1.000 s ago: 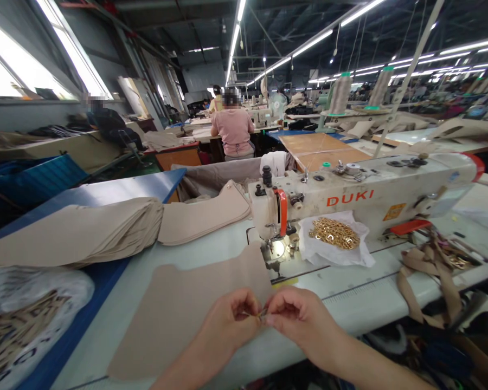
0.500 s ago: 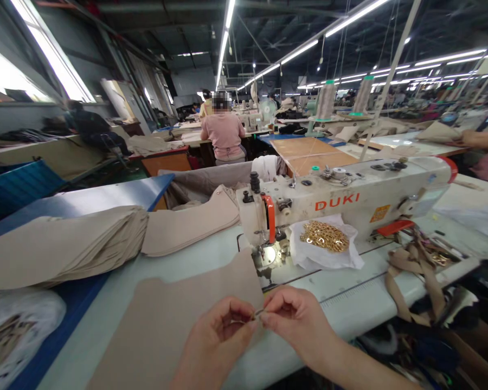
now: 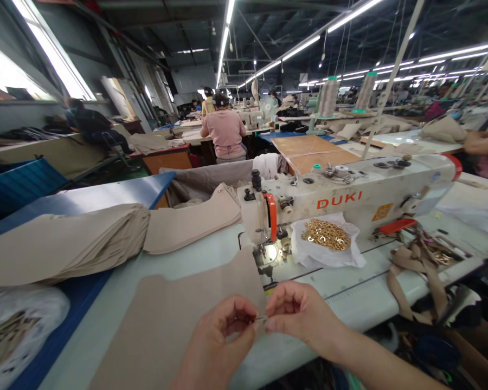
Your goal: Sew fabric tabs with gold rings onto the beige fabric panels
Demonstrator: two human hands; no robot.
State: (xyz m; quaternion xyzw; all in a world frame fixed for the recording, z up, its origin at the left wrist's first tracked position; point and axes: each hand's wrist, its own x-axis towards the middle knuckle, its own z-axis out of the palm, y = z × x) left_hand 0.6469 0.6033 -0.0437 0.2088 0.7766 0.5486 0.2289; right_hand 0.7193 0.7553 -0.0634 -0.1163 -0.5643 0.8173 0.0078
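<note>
My left hand (image 3: 222, 338) and my right hand (image 3: 301, 314) meet at the table's near edge, both pinched on a small metal piece (image 3: 261, 319) held between the fingertips. Under them lies a flat beige fabric panel (image 3: 174, 319), reaching up to the needle of the white DUKI sewing machine (image 3: 350, 200). A white bag of gold metal pieces (image 3: 325, 235) lies open under the machine's arm, right of the needle.
Stacked beige fabric panels (image 3: 65, 244) lie at the left on a blue surface. Beige straps (image 3: 421, 265) hang over the table's right edge. A printed plastic bag (image 3: 12, 330) sits at lower left. A person in a pink top (image 3: 224, 132) sits ahead; another person's arm (image 3: 480, 143) shows at far right.
My hands stay pinched together on the small metal piece, shifting only slightly. The camera view has swung a little, so the machine sits further left than a second ago.
</note>
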